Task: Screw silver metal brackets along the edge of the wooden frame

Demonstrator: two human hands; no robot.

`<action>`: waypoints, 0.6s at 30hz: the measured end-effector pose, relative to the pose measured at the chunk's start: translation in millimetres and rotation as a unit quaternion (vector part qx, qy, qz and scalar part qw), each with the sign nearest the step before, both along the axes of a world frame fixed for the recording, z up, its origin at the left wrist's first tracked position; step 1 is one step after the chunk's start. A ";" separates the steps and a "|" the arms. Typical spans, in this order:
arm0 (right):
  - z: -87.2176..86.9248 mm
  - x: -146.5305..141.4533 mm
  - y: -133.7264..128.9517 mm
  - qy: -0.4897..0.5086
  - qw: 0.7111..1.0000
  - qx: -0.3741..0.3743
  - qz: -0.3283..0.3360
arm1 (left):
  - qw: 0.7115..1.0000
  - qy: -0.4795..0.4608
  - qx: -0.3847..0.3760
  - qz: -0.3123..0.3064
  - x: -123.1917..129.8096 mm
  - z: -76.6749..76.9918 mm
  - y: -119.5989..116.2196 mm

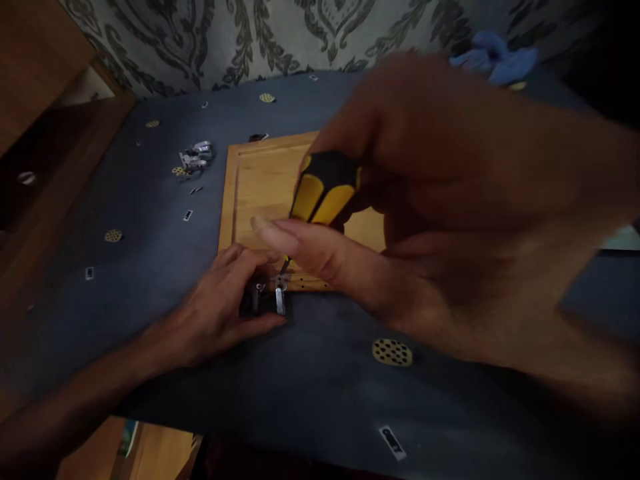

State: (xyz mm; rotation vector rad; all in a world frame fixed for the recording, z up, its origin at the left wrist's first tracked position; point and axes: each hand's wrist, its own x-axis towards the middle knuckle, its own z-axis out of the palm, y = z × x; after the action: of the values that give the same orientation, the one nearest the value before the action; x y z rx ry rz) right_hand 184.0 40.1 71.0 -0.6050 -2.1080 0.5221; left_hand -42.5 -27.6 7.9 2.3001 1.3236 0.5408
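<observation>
My right hand (450,220) looms large in the foreground, its fingers and thumb wrapped round the yellow and black handle of a screwdriver (323,190). The thin shaft slants down to a metal hinge (281,293) at the near edge of a wooden cabinet door panel (267,187). Around that hinge curl the fingers of my left hand (210,307), with the thumb stretched out below it. Beside it, a second, darker metal hinge part (257,293) shows partly between my fingers. Where the tip meets the screw is too small to make out.
Several metal hinges (195,159) lie in a pile left of the panel. The patterned blue cloth (160,267) covers the bed-like surface. A blue crumpled cloth (493,60) is at the back right. Wooden furniture (45,53) borders the left side, and patterned wallpaper (280,33) stands behind.
</observation>
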 end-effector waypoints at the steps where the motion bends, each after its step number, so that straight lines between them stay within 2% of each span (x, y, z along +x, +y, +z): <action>1: 0.7 0.9 -0.5 0.010 1.000 0.004 -0.016 | 1.000 0.004 -0.002 0.000 -0.1 0.2 0.2; 4: 0.5 3.6 -4.0 0.033 0.999 0.015 -0.028 | 1.000 0.009 -0.001 -0.001 1.4 2.9 0.8; 10: -7.9 4.5 -8.1 -0.016 0.998 0.052 -0.038 | 1.000 -0.009 -0.012 0.007 4.2 3.6 1.6; 18: -10.5 3.2 -5.6 -0.021 0.999 0.034 0.009 | 1.000 0.001 0.002 0.006 1.5 0.9 0.2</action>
State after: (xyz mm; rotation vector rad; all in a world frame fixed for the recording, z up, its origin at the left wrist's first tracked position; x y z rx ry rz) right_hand 187.1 34.6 60.5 -0.5625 -2.1632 0.4485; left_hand -41.0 -27.4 8.8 2.2985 1.3403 0.5461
